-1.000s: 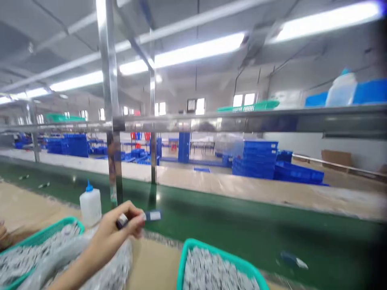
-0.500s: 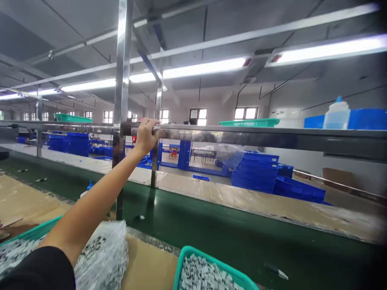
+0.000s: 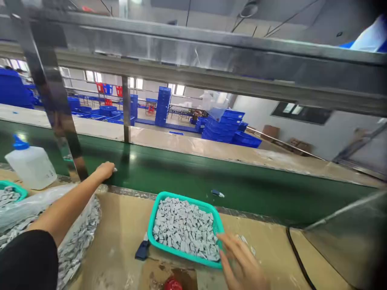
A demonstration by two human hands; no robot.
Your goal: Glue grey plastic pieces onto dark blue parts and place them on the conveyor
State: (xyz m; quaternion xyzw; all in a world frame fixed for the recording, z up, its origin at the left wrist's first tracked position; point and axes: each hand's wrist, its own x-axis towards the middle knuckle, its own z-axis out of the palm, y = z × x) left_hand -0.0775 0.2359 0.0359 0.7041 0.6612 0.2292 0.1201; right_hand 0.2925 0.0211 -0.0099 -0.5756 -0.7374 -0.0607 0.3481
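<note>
Green belt (image 3: 181,173) meets left hand (image 3: 105,170), fingertips hidden; right hand (image 3: 242,266) cut off.

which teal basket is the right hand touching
The full teal basket at centre; the right hand rests on its near right corner. The other basket sits at far left.

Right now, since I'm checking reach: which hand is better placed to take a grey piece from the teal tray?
The right hand: it touches the teal tray, while the left hand rests at the green belt.
</note>
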